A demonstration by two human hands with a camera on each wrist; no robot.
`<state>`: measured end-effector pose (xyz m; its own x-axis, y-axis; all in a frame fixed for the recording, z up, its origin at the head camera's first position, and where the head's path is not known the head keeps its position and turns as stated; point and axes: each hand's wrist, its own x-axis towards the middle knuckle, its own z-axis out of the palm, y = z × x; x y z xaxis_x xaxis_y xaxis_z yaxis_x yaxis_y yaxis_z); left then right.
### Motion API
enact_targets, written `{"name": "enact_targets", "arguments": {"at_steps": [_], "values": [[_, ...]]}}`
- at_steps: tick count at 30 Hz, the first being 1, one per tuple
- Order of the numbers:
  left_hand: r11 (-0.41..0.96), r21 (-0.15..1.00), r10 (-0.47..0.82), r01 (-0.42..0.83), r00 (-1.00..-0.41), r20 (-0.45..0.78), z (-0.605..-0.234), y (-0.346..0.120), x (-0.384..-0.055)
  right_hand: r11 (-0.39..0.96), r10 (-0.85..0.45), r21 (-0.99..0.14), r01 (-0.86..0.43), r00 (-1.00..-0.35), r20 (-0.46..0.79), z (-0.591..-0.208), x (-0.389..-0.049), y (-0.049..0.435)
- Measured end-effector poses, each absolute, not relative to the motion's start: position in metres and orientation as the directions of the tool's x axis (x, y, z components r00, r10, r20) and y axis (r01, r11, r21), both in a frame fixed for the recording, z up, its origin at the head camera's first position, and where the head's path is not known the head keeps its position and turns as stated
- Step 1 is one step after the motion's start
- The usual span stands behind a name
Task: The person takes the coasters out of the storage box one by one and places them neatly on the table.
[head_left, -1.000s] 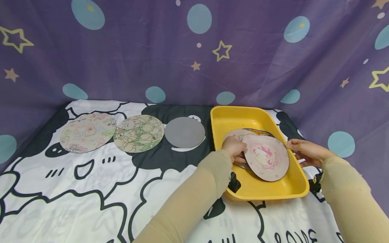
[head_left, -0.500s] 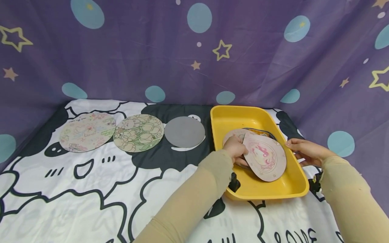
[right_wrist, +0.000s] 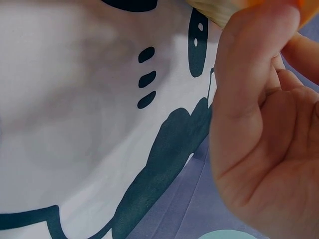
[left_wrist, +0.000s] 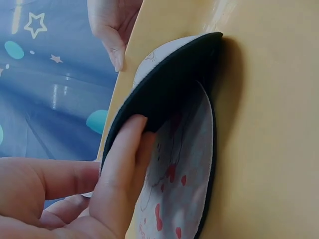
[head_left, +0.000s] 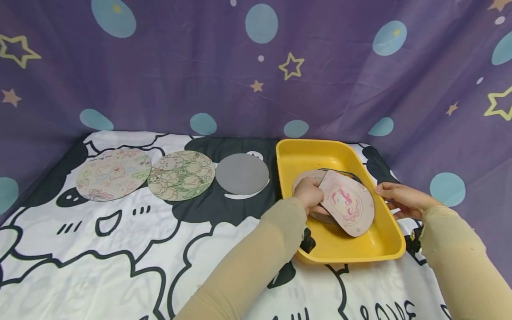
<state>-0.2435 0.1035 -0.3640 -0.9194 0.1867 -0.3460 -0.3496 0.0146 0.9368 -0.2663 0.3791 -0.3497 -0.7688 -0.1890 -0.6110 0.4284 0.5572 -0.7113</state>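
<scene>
My left hand pinches the left edge of a pink round mouse pad printed with a pink-haired figure. The pad is raised and bent over the other mouse pads in a yellow tray. From the left wrist view, its dark backing faces down, with fingers under it and the thumb side hidden. Beneath lies a pale pad with red marks. My right hand holds the tray's right rim between thumb and fingers; the right wrist view shows those fingers at the yellow rim.
Left of the tray, three round pads lie in a row: a plain grey one, a green floral one and a pastel patterned one. A black-and-white cartoon cloth covers the table. Behind hangs a purple curtain.
The pink pad's free side has swung a little to the left and up, and it bends more. My right hand keeps its hold on the tray rim.
</scene>
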Motion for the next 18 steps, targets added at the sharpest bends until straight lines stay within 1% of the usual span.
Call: {"name": "enact_targets", "arguments": {"at_steps": [9,18], "values": [[0.053,0.950,0.168,-0.307,-0.935,-0.311,-0.3568,0.1050,-0.2363,0.563,-0.180,-0.707,0.428,-0.772,-0.610,-0.3516,-0.2668,0.3805],[0.071,0.962,0.150,-0.265,-0.950,-0.273,-0.3538,0.1077,-0.2432,0.567,-0.192,-0.714,0.411,-0.777,-0.600,-0.3498,-0.2656,0.3785]]}}
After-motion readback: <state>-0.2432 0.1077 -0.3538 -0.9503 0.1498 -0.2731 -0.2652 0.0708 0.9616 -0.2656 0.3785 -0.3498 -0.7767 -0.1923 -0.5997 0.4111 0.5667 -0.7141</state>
